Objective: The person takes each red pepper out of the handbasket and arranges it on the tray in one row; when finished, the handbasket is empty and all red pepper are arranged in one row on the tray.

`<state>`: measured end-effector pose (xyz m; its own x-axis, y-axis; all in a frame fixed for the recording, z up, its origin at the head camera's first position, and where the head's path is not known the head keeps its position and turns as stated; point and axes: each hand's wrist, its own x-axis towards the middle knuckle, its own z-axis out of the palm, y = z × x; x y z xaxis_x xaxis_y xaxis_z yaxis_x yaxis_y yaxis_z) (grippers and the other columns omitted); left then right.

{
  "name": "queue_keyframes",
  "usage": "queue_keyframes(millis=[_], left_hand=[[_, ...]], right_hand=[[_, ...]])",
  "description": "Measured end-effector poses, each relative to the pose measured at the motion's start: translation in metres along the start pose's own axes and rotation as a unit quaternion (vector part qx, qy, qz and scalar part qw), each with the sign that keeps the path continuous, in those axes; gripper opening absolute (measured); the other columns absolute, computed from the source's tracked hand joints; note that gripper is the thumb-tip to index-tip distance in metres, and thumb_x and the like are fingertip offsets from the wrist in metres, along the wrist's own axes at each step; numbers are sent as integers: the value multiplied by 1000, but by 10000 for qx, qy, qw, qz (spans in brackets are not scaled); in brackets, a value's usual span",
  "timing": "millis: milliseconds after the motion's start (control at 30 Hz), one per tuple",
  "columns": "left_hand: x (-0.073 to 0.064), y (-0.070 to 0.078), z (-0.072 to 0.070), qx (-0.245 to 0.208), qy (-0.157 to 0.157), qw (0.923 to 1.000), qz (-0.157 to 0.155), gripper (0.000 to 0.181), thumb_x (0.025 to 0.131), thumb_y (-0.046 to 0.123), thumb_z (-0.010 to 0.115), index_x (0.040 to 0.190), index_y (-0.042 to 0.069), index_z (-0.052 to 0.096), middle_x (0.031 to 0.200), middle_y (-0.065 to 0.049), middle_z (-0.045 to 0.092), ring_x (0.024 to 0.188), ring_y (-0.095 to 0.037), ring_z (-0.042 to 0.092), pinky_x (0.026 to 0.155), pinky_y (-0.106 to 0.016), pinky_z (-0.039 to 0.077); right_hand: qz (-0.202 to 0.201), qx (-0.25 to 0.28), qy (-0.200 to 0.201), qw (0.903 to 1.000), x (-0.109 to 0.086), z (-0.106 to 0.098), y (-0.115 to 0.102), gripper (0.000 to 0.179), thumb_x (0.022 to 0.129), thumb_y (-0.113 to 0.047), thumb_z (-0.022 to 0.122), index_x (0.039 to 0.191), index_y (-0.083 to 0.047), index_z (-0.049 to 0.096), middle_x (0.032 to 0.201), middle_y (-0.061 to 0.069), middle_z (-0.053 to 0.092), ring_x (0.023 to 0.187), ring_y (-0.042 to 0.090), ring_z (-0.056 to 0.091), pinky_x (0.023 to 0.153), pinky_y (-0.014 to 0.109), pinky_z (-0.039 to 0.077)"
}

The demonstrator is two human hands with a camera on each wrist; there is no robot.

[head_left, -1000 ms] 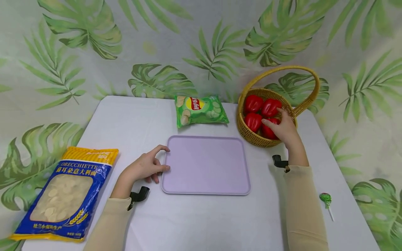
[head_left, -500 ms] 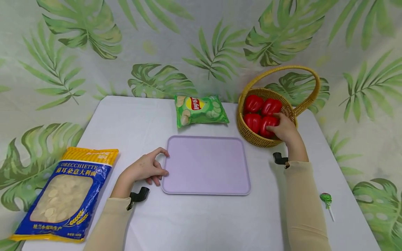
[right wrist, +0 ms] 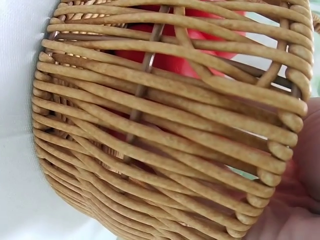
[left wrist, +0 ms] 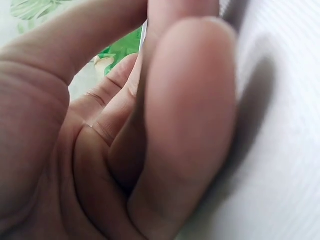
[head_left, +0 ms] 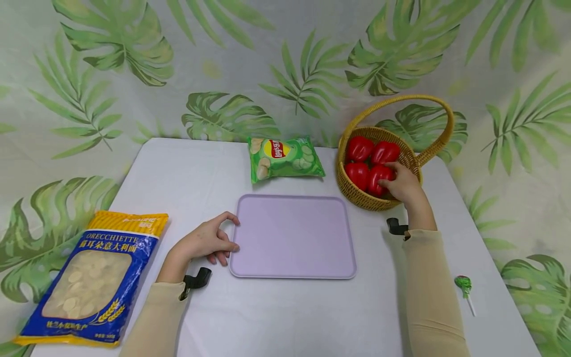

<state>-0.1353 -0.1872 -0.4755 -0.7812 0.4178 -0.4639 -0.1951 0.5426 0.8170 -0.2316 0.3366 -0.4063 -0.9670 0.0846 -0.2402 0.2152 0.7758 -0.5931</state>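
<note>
My left hand (head_left: 207, 240) grips the left rim of a lilac rectangular tray (head_left: 292, 235), thumb and index finger at its edge and the other fingers curled lower. In the left wrist view, curled fingers (left wrist: 190, 100) fill the picture close to the white cloth. At the back right, my right hand (head_left: 406, 186) reaches over the near rim of a woven basket (head_left: 368, 201) and holds a red bell pepper (head_left: 378, 179) between thumb and fingers. Several red bell peppers lie in this basket. The right wrist view shows mostly the basket's wicker wall (right wrist: 165, 115), which hides most of the hand.
A green bag of chips (head_left: 287, 157) lies behind the tray. At the left is a blue and yellow pasta bag (head_left: 95, 277). A green-wrapped lollipop (head_left: 464, 285) lies near the right edge. The basket's tall handle (head_left: 397, 99) arches above it.
My right hand has come down onto the near right bell pepper and closed around it; the pepper has shifted slightly. The left hand has slid a little toward me along the tray's edge.
</note>
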Motion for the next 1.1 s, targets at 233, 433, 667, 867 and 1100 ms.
queue_keyframes(millis=[233,433,667,867,1100], left_hand=[[1,-2,0,-24,-3,10000,44,61,92,23,84,141,24,47,72,-8,72,57,-24,74,52,-32,59],[1,-4,0,-95,-28,9999,65,59,92,23,83,139,22,48,71,-7,71,58,-24,74,52,-32,58],[2,-6,-1,-145,-71,9998,137,52,93,24,83,133,19,51,71,-7,71,62,-26,76,52,-31,58],[3,-6,-1,-69,-130,9997,205,48,94,23,82,130,16,52,72,-6,73,64,-26,77,53,-32,58],[3,-8,-2,-71,-149,9997,203,47,94,24,82,129,16,52,72,-7,73,64,-27,77,54,-33,59]], right_hand=[[-31,57,234,9997,0,3,1,66,105,-16,60,165,-7,33,162,36,37,145,56,40,116,71,40],[-82,200,429,9988,-3,5,2,65,104,-13,60,164,-7,36,165,34,35,145,56,40,115,71,42],[-111,401,749,9963,-11,2,-1,67,104,-13,62,165,-11,36,164,32,38,146,54,41,116,68,43],[-213,539,1369,9889,-25,-4,-7,66,103,-14,63,165,-15,38,153,31,49,137,48,48,107,62,50],[-423,1169,1644,9785,-48,-5,-27,66,103,-17,67,164,-23,42,158,19,49,140,35,50,91,28,56]])
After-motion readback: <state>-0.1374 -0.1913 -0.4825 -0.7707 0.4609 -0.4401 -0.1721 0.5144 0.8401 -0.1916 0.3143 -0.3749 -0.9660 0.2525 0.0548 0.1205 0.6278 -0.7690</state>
